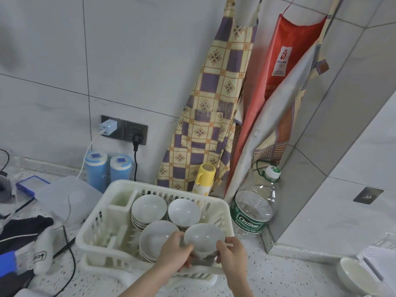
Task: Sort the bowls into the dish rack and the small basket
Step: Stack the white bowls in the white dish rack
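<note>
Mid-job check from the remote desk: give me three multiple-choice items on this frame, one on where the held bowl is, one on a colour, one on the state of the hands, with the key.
1. Where is the bowl that both hands grip?
A. over the near right corner of the dish rack
B. on the counter by the water bottle
C. beside the blue canisters

2. What colour is the lid of the flask behind the rack?
A. green
B. yellow
C. red

3. How do the left hand and right hand stand?
A. both flat on the counter
B. only the right holds the bowl
C. both grip the bowl, one on each side

Key: 1 A, the bowl sits within the rack's near right corner; 2 B, the flask's cap and handle are yellow; 3 C, fingers curl round the bowl from both sides.
</note>
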Motion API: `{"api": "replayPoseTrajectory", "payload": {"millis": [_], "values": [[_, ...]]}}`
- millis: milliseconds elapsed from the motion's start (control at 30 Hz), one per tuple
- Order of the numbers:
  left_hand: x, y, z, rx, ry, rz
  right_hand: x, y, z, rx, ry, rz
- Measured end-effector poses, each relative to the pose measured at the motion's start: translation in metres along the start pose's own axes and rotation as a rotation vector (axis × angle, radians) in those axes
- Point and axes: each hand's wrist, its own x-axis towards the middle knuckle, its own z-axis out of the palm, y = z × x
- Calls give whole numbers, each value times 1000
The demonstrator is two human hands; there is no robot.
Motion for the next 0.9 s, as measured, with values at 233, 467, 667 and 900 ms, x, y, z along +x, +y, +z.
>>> {"api": "replayPoseTrajectory", "payload": {"millis": [233,467,667,900], "values": [[2,3,2,341,54,87,5,-5,6,-181,-7,14],[10,-1,5,538,17,78,6,-14,11,-383,-32,2],[12,-4,8,518,58,70,10,-16,13,-506,-110,15],[11,-14,17,549,90,123,12,-14,13,-663,-241,54]]}}
